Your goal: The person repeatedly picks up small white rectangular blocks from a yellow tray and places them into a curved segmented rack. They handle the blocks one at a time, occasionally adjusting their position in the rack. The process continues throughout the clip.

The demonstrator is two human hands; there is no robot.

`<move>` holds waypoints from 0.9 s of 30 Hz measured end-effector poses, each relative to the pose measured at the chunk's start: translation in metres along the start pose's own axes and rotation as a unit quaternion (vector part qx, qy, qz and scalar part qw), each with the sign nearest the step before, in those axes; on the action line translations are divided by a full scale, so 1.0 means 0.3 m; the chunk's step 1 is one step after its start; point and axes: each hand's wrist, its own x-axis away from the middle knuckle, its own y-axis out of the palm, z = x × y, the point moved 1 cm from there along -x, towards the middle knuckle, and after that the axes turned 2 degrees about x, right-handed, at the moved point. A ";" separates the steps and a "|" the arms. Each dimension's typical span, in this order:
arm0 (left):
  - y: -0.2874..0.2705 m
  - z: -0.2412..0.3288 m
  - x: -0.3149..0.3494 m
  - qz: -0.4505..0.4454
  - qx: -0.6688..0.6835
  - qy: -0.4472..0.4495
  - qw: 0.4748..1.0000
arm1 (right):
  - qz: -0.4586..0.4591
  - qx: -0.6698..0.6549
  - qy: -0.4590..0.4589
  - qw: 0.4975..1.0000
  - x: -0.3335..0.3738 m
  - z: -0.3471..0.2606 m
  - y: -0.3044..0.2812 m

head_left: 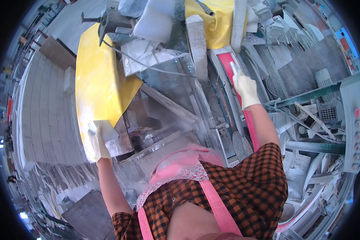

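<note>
Both of my hands wear pale cream gloves. At the left, my left hand (97,143) is closed on a white block (107,127), which lies against the lower part of a yellow sheet (96,80). The sheet drapes over a dusty stand, and its fold hangs to the right. My right hand (245,88) reaches forward over a long red strip (250,124) set in a grey machine frame. Its fingers close round a small pale piece (234,68), too small to identify. The underside of that piece is hidden.
A stack of long grey slabs (44,108) stands at the far left. A dark cable (148,66) crosses the machine ahead. Upright grey posts (197,44) flank a second yellow sheet (218,24). A control panel (354,132) with buttons is at the far right, near loose offcuts.
</note>
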 end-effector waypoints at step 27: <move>0.004 0.063 0.046 -0.001 0.026 0.008 1.000 | -0.110 -0.466 -0.315 0.819 0.737 -1.558 0.141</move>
